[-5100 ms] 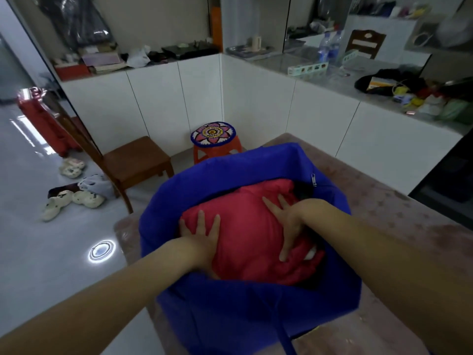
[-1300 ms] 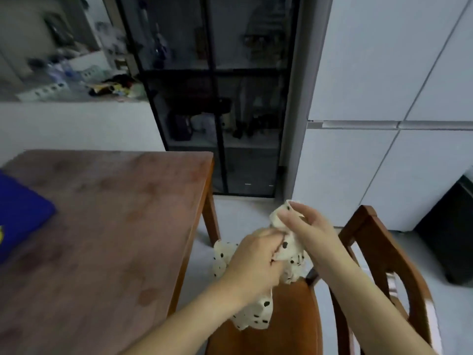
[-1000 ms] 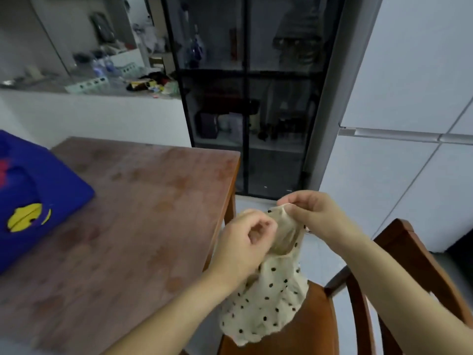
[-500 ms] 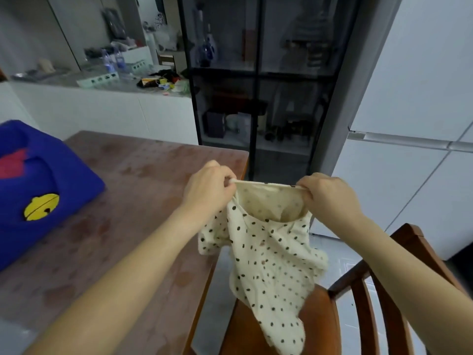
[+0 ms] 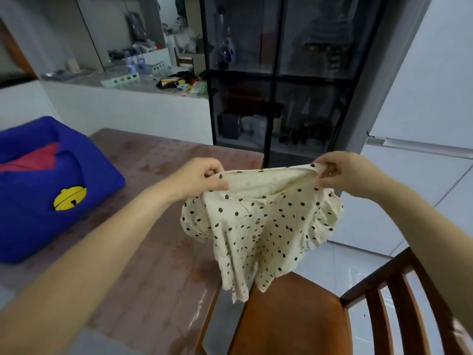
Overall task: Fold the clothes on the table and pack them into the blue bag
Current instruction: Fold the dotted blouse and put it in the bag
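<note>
both hands point(image 5: 202, 176) pinch the dotted garment point(image 5: 258, 221) beyond the table edge point(image 5: 217, 285).

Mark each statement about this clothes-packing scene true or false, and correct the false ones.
1. The left hand and right hand grip the spotted garment by its top edge. True.
2. The blue bag sits on the table. True.
3. The garment lies folded on the table. False: it hangs unfolded from both hands.
4. The bag shows a green star. False: it shows a yellow bell.
</note>
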The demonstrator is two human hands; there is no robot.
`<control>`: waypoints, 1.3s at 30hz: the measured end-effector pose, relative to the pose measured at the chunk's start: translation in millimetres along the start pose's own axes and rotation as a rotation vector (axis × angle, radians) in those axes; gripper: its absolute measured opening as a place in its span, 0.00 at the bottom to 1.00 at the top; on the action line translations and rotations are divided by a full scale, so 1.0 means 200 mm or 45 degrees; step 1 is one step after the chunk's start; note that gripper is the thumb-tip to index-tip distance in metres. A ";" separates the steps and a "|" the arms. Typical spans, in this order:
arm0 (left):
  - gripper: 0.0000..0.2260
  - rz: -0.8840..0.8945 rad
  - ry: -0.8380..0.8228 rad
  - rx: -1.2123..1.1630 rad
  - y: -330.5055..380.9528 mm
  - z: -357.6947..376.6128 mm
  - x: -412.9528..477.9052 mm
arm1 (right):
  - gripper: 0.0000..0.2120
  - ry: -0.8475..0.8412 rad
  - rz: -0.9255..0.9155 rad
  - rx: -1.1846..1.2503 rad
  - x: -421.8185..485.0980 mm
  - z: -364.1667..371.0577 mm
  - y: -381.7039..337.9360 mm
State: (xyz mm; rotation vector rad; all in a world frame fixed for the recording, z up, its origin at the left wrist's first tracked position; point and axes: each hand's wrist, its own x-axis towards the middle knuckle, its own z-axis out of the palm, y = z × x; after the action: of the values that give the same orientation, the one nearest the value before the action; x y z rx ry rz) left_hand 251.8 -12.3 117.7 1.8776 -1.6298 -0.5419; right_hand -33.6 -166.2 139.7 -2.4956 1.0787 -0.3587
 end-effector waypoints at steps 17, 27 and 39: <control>0.18 0.160 0.936 0.284 -0.01 -0.26 -0.16 | 0.09 0.762 -0.204 -0.197 0.19 -0.09 -0.16; 0.27 0.329 1.102 0.690 -0.02 -0.75 -0.22 | 0.13 0.973 -0.516 -0.220 0.38 -0.21 -0.47; 0.09 0.232 1.077 0.793 -0.10 -1.33 -0.28 | 0.16 0.903 -0.575 -0.154 0.69 -0.33 -0.93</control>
State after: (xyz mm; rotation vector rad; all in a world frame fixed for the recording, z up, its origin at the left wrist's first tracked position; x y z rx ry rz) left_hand 429.0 87.9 299.3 1.9131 -1.4019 0.8354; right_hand 152.3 -168.9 292.8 -2.7738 0.7434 -1.4259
